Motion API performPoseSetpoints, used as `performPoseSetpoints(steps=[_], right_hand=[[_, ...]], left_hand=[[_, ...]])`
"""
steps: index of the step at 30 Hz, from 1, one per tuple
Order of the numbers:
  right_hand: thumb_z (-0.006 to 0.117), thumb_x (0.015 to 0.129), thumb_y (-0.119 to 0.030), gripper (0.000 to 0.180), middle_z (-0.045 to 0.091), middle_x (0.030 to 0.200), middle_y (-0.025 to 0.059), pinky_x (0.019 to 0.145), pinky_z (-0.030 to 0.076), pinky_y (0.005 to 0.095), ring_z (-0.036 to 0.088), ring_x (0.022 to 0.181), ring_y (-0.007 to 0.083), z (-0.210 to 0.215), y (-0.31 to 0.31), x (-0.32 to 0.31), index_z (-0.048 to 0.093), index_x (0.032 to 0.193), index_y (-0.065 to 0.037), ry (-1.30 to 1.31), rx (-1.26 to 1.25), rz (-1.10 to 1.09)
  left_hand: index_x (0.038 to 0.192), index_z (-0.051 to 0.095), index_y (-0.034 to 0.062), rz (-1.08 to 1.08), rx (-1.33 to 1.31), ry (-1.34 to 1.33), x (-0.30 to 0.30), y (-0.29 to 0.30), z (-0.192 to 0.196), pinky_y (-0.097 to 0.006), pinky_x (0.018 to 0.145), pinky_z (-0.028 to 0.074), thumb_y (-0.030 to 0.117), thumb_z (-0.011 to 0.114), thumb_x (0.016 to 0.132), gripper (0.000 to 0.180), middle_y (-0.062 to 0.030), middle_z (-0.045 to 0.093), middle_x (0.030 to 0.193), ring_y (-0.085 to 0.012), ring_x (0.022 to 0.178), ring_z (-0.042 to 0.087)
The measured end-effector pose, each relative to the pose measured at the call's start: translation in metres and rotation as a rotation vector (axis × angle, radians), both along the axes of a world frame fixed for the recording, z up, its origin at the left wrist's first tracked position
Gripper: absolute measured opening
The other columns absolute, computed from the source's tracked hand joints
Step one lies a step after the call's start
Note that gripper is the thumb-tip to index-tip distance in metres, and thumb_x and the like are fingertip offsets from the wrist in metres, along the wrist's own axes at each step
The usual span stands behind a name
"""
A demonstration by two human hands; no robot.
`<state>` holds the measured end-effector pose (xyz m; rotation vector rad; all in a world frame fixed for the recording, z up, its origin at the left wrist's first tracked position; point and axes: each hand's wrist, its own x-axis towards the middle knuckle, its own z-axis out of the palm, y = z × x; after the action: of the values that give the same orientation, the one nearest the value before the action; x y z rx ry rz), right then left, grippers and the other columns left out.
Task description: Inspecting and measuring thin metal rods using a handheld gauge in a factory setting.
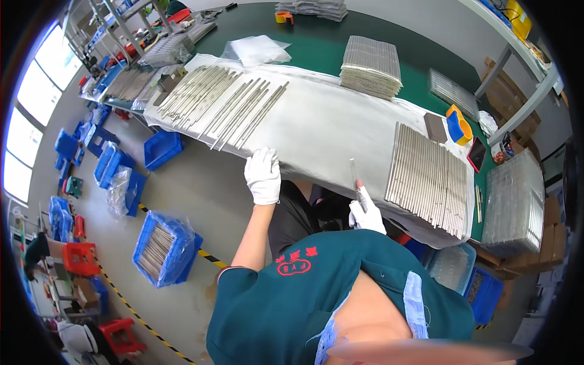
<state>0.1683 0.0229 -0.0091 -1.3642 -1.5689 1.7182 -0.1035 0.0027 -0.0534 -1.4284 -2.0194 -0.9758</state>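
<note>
My left hand (pixel 263 176), in a white glove, is at the front edge of the cloth-covered table, its fingers curled together; whatever they may hold is hidden. In my right hand (pixel 366 214), also gloved but with a bare fingertip showing, a short-looking silver metal rod (pixel 353 173) points up over the table edge. Beyond the left hand, several thin metal rods (pixel 243 112) lie loosely side by side, with a denser group of rods (pixel 198 94) farther left. To the right of my right hand, a tight row of metal rods (pixel 426 176) covers the cloth.
A stack of clear plastic trays (pixel 371 64) stands at the back. A dark flat block (pixel 435 128), a yellow-and-blue tape dispenser (pixel 458 125) and a phone (pixel 477 154) are at the right. On the floor at left is a blue crate (pixel 164 249) of rods. A shelf post (pixel 526 100) rises at right.
</note>
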Motion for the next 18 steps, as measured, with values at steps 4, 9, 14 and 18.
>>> performPoseSetpoints(steps=[4,9,14,18], right_hand=[[0.044,0.091,-0.007,0.057,0.056,0.100,0.0051,0.046,0.039,0.0197,0.045,0.052,0.0056,0.012,0.024,-0.014,0.018,0.142,-0.008,0.329,0.177,-0.067],[0.043,0.092,-0.011,0.056,0.049,0.062,-0.0007,0.044,0.037,0.0189,0.043,0.049,0.0049,0.025,0.042,-0.035,0.019,0.143,-0.010,0.351,0.172,-0.060],[0.044,0.092,-0.013,0.056,0.047,0.060,0.0000,0.045,0.037,0.0195,0.043,0.049,0.0048,0.017,0.046,-0.039,0.021,0.142,-0.011,0.221,0.164,-0.107],[0.045,0.091,-0.012,0.055,0.048,0.060,-0.0003,0.046,0.037,0.0193,0.043,0.049,0.0048,0.015,0.048,-0.038,0.023,0.142,-0.011,0.230,0.158,-0.104]], left_hand=[[0.098,0.062,0.0109,0.004,-0.032,0.025,-0.024,0.026,0.022,-0.042,0.088,0.039,0.021,0.061,0.077,0.023,-0.0076,0.060,0.106,-0.0245,0.098,0.055],[0.111,0.058,0.0050,0.256,-0.182,0.185,-0.060,0.084,0.021,-0.045,0.095,0.030,0.036,0.050,0.084,0.042,-0.0103,0.054,0.117,-0.0259,0.111,0.047],[0.093,0.064,0.0082,0.171,-0.252,0.183,-0.059,0.092,0.015,-0.045,0.092,0.030,0.035,0.052,0.082,0.031,-0.0058,0.058,0.106,-0.0231,0.105,0.049],[0.091,0.064,0.0126,0.002,-0.206,0.179,-0.053,0.088,0.028,-0.044,0.085,0.037,0.029,0.054,0.082,0.022,-0.0047,0.062,0.093,-0.0245,0.094,0.054]])
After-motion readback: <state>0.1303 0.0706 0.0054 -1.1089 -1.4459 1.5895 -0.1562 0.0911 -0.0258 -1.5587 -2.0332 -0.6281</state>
